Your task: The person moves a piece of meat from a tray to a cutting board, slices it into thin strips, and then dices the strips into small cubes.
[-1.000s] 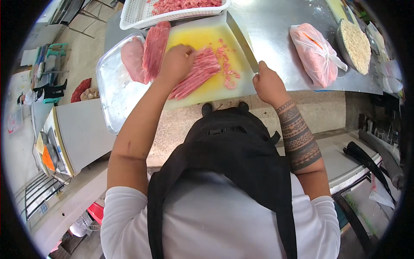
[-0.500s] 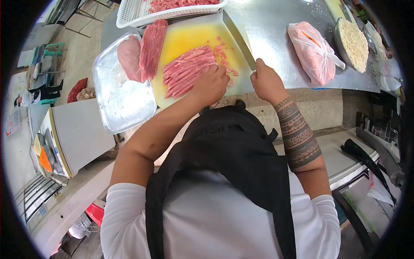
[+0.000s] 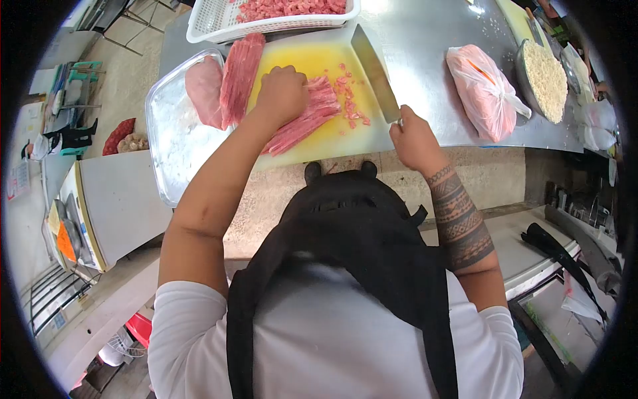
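My right hand (image 3: pixel 417 141) is wrapped round the handle of a cleaver (image 3: pixel 376 74). Its broad blade points away from me, along the right side of a yellow and white cutting board (image 3: pixel 292 56). My left hand (image 3: pixel 282 95) lies with bent fingers over the far left end of a bundle of raw meat strips (image 3: pixel 309 120); its fingertips are hidden. Small meat pieces (image 3: pixel 346 100) are scattered between the strips and the blade. At the board's left edge, a slab of raw meat (image 3: pixel 242 76) rests partly on a clear tray (image 3: pixel 154 126), beside a paler piece of meat (image 3: pixel 204 92).
A white basket (image 3: pixel 276 25) of cut meat stands behind the board. To the right on the metal table (image 3: pixel 425 66) sit a knotted plastic bag (image 3: pixel 488 93) of pink contents and a bowl (image 3: pixel 526 83) of pale chopped food. A white surface (image 3: pixel 126 206) is at left.
My left hand has moved away and left, from the near right end of the strips to their far left end. The strips now lie more slanted and bunched. The cleaver stays in my right hand.
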Motion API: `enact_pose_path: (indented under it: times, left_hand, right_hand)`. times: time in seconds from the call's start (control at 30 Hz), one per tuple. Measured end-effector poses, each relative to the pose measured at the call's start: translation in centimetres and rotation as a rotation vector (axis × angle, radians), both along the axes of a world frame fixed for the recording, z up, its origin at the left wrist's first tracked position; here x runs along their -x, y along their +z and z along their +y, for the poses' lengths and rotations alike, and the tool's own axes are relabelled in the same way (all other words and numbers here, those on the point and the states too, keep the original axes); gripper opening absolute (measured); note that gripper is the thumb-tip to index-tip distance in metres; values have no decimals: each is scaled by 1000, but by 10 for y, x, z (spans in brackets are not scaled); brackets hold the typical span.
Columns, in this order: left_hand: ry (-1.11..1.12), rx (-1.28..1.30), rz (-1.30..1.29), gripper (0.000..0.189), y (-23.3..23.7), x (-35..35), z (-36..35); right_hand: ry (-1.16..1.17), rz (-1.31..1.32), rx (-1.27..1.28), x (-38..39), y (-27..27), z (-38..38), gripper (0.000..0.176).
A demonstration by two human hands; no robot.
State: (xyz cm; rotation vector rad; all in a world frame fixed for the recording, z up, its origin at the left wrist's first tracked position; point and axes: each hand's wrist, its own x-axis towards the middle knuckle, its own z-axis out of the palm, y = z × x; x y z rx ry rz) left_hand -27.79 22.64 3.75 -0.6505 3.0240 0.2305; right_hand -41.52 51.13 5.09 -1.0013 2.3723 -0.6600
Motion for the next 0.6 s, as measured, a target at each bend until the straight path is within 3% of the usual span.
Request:
enact_pose_path:
  times: [0.07,0.17,0.27,0.37,0.6]
  left_hand:
    - [6,34,130,34,6,-7,5]
    - [-60,14,402,31,-40,2,2]
    - [-28,-102,262,31,-52,7,26]
    - [-33,69,198,27,-53,7,36]
    - [3,57,123,25,-47,11,38]
  right_hand:
    - [2,-51,-9,-13,12,1,24]
    - [19,-61,4,-36,22,-3,24]
    - [44,-39,-35,-53,22,-8,23]
    - [62,-31,-109,-70,39,-4,22]
    - [101,-73,-176,-87,53,-11,24]
